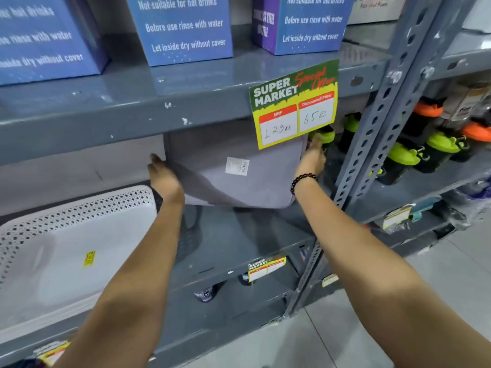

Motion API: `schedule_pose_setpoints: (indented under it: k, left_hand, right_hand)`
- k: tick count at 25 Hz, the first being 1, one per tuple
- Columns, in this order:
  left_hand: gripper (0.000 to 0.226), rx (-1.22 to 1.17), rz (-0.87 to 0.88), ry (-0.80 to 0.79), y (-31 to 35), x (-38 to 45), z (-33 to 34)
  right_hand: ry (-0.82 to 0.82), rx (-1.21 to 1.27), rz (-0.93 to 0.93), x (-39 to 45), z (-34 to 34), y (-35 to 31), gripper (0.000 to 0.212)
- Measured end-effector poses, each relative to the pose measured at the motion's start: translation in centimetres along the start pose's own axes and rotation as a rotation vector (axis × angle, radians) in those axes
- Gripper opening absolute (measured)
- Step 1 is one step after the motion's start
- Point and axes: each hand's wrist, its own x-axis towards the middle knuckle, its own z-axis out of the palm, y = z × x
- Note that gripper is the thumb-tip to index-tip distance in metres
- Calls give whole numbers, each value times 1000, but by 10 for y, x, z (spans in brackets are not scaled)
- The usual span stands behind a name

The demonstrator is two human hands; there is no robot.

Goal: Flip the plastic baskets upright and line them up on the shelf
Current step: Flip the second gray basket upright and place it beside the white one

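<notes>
- The grey basket (pixel 239 171) sits at the centre of the frame, held up off the grey metal shelf (pixel 239 240) with its flat bottom turned toward the camera and a small white barcode label (pixel 237 166) on it; its upper edge is hidden behind the shelf board above.
- The left hand (pixel 164 176) grips the basket's left edge, fingers wrapped round the side, so the basket lies directly to the right of this hand.
- The right hand (pixel 312 160) presses flat against the basket's right side, with a dark bead bracelet (pixel 303 181) at the wrist; the basket is between the two hands.
- A white basket (pixel 66 248) with a perforated rim lies at the lower left of the frame, bottom up, carrying a yellow sticker (pixel 89 258); it is just beside the left forearm.
- A green and yellow price sign (pixel 295 104) hangs from the upper shelf edge, overlapping the grey basket's upper right corner.
- Blue boxes (pixel 183 27) stand on the shelf across the top of the frame.
- Black bottles with green lids (pixel 403 155) fill the right of the frame.
</notes>
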Motion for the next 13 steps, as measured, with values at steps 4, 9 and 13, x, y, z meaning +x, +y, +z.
schedule_pose_setpoints:
  k: [4, 9, 13]
  left_hand:
    - [62, -163, -12, -8, -3, -15, -45]
    - [40, -306, -72, -53, -9, -33, -70]
    - [48, 89, -86, -181, -8, -32, -84]
  right_hand:
    - [-65, 33, 64, -11, -11, -12, 60]
    - [-224, 196, 41, -16, -26, -1, 55]
    - [-305, 1, 212, 3, -49, 20, 96]
